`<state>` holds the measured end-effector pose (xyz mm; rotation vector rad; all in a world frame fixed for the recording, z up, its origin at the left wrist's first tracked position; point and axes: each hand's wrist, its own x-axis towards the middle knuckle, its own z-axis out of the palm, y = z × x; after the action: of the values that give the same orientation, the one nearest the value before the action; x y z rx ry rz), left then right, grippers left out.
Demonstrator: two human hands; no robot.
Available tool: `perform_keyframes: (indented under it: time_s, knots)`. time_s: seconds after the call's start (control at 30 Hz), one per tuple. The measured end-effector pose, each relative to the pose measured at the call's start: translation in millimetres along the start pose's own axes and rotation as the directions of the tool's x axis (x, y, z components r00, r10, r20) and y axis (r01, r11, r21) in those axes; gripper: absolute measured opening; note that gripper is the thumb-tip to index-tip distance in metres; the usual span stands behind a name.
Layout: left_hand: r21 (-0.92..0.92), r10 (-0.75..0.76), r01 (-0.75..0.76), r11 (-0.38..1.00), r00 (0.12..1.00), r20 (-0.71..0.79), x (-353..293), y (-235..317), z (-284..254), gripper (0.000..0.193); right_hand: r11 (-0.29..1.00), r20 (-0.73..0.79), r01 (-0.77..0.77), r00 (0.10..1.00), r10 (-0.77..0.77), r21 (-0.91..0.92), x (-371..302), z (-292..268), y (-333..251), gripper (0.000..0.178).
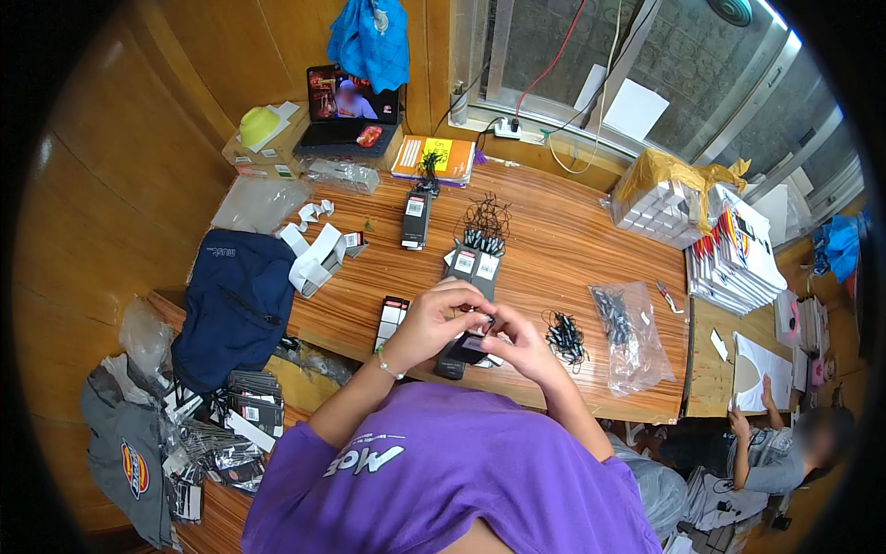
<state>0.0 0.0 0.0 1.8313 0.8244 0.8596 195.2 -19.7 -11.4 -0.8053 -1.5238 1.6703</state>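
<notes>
Purple cloth of the wearer's shirt [443, 471] lies nearest the camera, and beyond it both hands come together over the near edge of the striped wooden table [544, 249]. On the left hand [429, 323], a beaded bracelet [388, 365] circling its wrist, the fingers are bent with thumb and forefinger drawn close; the right hand [521, 346] faces it, likewise curled, the fingertips of the two nearly meeting. Whatever sits between those tips is too small to make out. Just below them is a dark card [468, 347], with the right thumb at its upper edge; I cannot tell which fingers grip it. Right beyond the hands rests a stack of dark tags [472, 266] bearing white labels, with a tangle of black cords [484, 231] at its far end. Farther off stands another, narrower stack [415, 222], also topped with cords, and labelled pieces [392, 319] lie beside the left hand. To the right are a loose heap of cords [565, 339], a clear plastic bag [632, 342] and a red-handled tool [666, 297]. At far right, a co-worker [784, 452] has both hands at a white sheet [761, 374].
</notes>
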Motion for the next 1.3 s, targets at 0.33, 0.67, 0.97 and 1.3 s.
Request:
perform_keyframes:
  time_s: [0.33,0.67,0.97,1.3]
  knots:
    - [-0.189,-0.184,0.141,0.972,0.956,-0.231,-9,-16,56,0.043,0.927,-0.320,-0.026,0.935,0.155,0.375,12,6,22,0.026]
    - [-0.121,-0.276,0.256,0.959,0.942,-0.191,-2,-72,71,0.040,0.792,-0.512,0.260,0.856,0.077,0.553,37,-64,27,0.025]
    - [-0.301,-0.291,0.226,0.926,0.937,-0.192,73,-136,43,0.034,0.794,-0.450,0.262,0.893,0.016,0.548,133,-143,6,0.026]
    - [0.004,-0.288,0.319,0.948,0.861,-0.418,97,-174,59,0.034,0.839,-0.424,0.142,0.899,0.114,0.526,189,-165,35,0.025]
